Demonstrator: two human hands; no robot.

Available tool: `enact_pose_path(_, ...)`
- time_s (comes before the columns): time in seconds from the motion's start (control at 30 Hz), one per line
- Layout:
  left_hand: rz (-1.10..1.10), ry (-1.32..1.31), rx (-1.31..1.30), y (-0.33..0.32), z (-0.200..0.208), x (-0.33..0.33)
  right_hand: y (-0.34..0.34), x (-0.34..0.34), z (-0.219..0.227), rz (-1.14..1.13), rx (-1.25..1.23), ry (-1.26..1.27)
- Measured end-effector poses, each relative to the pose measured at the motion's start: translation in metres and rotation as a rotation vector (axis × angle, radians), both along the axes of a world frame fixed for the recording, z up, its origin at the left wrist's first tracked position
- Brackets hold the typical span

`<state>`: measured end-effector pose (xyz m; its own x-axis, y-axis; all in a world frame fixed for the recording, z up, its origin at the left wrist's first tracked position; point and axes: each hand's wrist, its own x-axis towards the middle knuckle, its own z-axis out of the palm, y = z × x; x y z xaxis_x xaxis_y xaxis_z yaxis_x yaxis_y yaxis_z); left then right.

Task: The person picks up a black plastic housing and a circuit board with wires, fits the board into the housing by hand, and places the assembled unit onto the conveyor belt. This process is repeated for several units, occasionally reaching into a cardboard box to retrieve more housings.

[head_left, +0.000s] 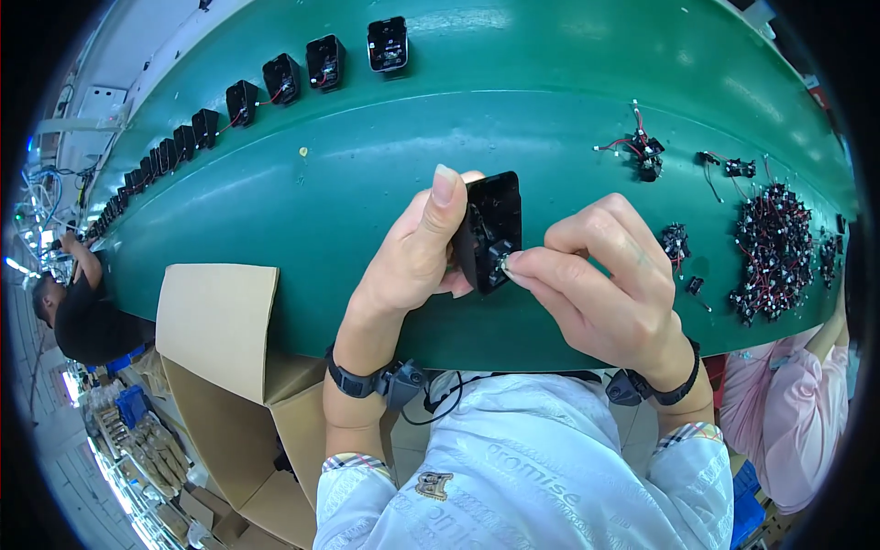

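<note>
My left hand grips a black plastic housing above the near part of the green table, thumb along its upper left side and fingers behind it. The housing is tilted, with its open hollow side toward my right hand. At the lower end of that hollow, my right hand pinches a small black part between thumb and forefinger. A pale bit shows at those fingertips. The part's exact kind is too small to make out, and the fingers hide some of it.
Similar black housings stand in a long curved row at the far left of the green table. Small wired black parts lie heaped at the right. An open cardboard box stands left of me. People sit at both sides.
</note>
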<state>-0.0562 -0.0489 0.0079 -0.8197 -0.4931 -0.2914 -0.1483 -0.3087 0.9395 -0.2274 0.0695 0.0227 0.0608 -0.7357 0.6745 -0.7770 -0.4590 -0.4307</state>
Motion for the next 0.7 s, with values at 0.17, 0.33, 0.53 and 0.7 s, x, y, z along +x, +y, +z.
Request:
enact_pose_path(0.17, 0.001, -0.017, 0.008, 0.004, -0.005, -0.005, 0.002, -0.004, -0.004, 0.002, 0.005, -0.028)
enact_pose_path(0.33, -0.001, -0.003, 0.016, 0.012, 0.001, -0.008, 0.003, -0.002, -0.006, 0.020, -0.003, -0.028)
enact_pose_path(0.53, -0.116, 0.034, -0.060, 0.004, -0.016, -0.007, -0.003, -0.002, -0.014, 0.040, 0.116, 0.033)
enact_pose_path(0.7, -0.028, 0.097, 0.246, 0.009, -0.005, -0.001, 0.000, -0.006, 0.005, 0.022, 0.224, -0.132)
